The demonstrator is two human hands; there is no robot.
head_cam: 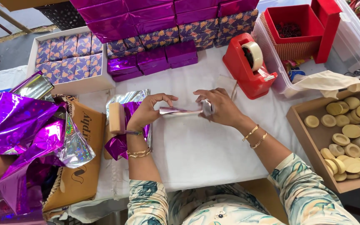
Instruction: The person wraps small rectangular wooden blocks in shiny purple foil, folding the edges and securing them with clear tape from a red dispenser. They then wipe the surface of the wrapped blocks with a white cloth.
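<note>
Both hands pinch a small folded piece of shiny purple-and-silver foil wrap point(184, 111) above the white table point(196, 146): left hand point(146, 111), right hand point(219, 107). Fingers clamped at each end. Risk: thin foil may crease or tear under uneven pull.

**Foil strip held flat over the table**

I see a narrow folded strip of shiny foil point(183, 111), silver with a purple tint, lying almost level above the white cloth. My left hand point(148, 109) pinches its left end between thumb and fingers; my right hand point(218, 107) clasps the crumpled right end, just in front of me.
</note>
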